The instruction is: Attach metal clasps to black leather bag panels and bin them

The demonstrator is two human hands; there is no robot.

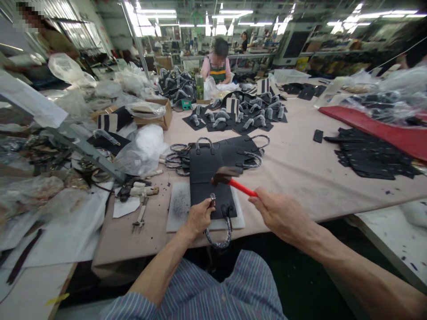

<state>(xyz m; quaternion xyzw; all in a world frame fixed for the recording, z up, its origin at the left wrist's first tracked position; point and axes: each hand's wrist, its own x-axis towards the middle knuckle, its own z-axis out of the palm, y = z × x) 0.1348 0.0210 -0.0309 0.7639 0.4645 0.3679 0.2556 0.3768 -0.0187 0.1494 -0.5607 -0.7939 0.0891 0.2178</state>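
Note:
My right hand (278, 213) is closed around the red handle of a hammer (242, 187), whose blurred head hangs above the work. My left hand (199, 218) pinches a short metal punch (212, 198), standing on end over a black bag panel (203, 164). Only the shiny top of the punch shows; its lower end is hidden by my fingers. The panel lies partly on a pale speckled board (178, 206), with a wrapped loop handle (219, 244) hanging over the table's near edge. Behind it lie more black panels (233, 149) with wrapped handles.
Left of the board lie a metal tool with prongs (142, 218) and plastic bags (143, 146). Farther back are piled panels with wrapped handles (247, 111) and a cardboard box (163, 116). Black strips (367, 155) lie right, beside a red sheet (376, 126). A person (218, 64) works across the table.

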